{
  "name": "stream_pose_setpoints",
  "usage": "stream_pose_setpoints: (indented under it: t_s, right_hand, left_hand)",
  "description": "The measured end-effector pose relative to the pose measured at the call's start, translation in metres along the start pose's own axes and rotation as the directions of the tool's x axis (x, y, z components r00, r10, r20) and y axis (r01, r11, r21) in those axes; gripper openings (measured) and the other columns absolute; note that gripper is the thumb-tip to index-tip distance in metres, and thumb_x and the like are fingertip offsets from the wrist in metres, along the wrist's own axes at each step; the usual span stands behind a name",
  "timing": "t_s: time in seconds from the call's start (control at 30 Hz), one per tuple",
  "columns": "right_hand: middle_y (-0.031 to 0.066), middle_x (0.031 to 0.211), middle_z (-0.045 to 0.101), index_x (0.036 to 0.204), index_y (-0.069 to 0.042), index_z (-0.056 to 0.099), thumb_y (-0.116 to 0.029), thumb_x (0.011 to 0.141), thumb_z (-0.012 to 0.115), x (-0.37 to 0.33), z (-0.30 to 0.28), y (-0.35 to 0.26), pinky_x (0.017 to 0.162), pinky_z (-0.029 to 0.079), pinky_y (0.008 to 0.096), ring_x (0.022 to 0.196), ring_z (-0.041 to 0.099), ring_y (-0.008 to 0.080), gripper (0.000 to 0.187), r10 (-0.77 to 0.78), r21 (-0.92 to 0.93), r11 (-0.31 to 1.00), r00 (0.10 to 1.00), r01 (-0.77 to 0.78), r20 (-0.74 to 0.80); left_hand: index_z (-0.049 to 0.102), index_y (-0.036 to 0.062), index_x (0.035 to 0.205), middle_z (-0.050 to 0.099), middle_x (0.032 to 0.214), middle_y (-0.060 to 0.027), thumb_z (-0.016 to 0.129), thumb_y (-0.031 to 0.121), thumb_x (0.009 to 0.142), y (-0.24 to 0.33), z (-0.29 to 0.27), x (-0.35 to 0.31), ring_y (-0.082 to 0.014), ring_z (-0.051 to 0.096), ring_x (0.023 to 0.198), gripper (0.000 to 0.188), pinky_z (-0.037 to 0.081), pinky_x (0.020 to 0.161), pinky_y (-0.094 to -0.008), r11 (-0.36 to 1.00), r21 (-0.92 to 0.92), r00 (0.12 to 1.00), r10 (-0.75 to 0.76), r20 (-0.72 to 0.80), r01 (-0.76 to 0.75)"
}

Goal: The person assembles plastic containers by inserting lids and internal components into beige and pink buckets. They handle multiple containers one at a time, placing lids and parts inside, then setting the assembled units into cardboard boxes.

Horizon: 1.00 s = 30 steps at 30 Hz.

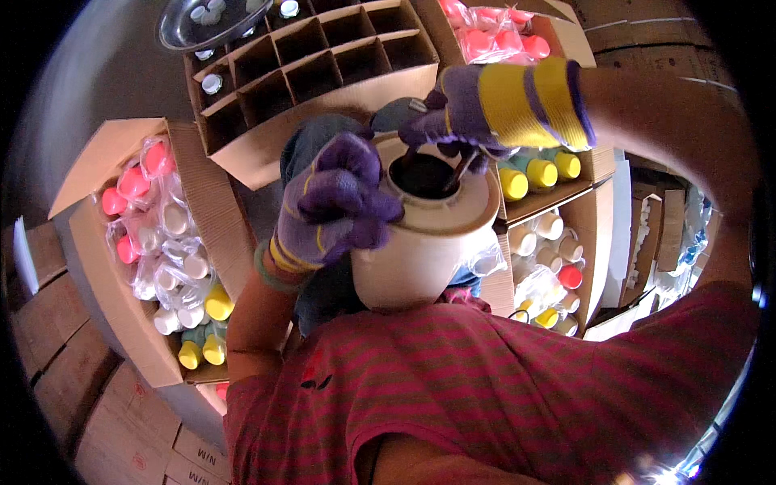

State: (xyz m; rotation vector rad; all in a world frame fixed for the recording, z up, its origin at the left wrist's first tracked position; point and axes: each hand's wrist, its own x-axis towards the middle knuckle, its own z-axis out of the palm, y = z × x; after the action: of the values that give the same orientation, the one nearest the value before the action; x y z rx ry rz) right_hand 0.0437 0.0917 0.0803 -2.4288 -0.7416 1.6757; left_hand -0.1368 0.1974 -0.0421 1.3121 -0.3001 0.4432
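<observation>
A round cream-coloured jar [420,271] with a brown-edged rim and a dark round opening sits between my thighs, against my striped shirt. My left hand [339,198], in a purple and yellow knit glove, is closed with curled fingers against the jar's left rim. Whatever it may hold is hidden. My right hand [457,117], in a matching glove, reaches over the far right of the rim. Its fingers are bent and closed at the opening, around a dark narrow piece that I cannot make out.
Ahead stands a divided carton [323,61] with a few white-capped bottles and a metal bowl [212,23] at its corner. Open cartons of bottles with red, yellow and white caps stand at left [170,242], right [554,267] and far right [505,36]. Closed boxes [105,420] are stacked lower left.
</observation>
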Motion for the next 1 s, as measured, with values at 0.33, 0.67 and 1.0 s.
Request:
stream_pose_setpoints:
  t_s: [0.33,0.67,1.0]
  right_hand:
    - [0.0129,0.112,0.066,0.115,-0.009,0.064,-0.032,0.087,0.066,-0.001,-0.045,0.017,0.075,0.058,0.0354,0.086,0.069,0.0242,0.036,-0.780,-0.702,-0.466,0.125,0.538,0.614]
    - [0.0132,0.112,0.065,0.106,-0.008,0.063,-0.027,0.081,0.066,0.014,-0.042,0.012,0.074,0.056,0.0341,0.090,0.067,0.0241,0.032,-0.752,-0.612,-0.275,0.231,0.741,0.618]
    - [0.0064,0.070,0.065,0.086,-0.004,0.069,-0.043,0.087,0.069,0.004,0.000,0.012,0.045,0.054,0.0289,0.056,0.067,0.0177,0.038,-0.036,0.008,0.999,0.999,0.037,-0.008]
  left_hand:
    - [0.074,0.0101,0.088,0.046,0.085,-0.0008,0.087,0.013,0.057,0.005,-0.005,0.002,-0.0193,0.047,0.085,0.033,0.040,0.080,-0.0338,0.999,-0.031,0.997,0.015,0.074,-0.013]
    - [0.073,0.0083,0.085,0.046,0.085,-0.0020,0.085,0.010,0.057,0.000,-0.009,0.003,-0.0198,0.046,0.084,0.030,0.040,0.081,-0.0352,0.997,-0.054,0.995,0.055,0.080,-0.050]
    - [0.072,0.0082,0.083,0.047,0.087,-0.0037,0.083,0.005,0.055,0.007,0.008,0.001,-0.0207,0.048,0.085,0.031,0.041,0.081,-0.0352,0.997,0.082,0.999,0.007,-0.044,-0.003]
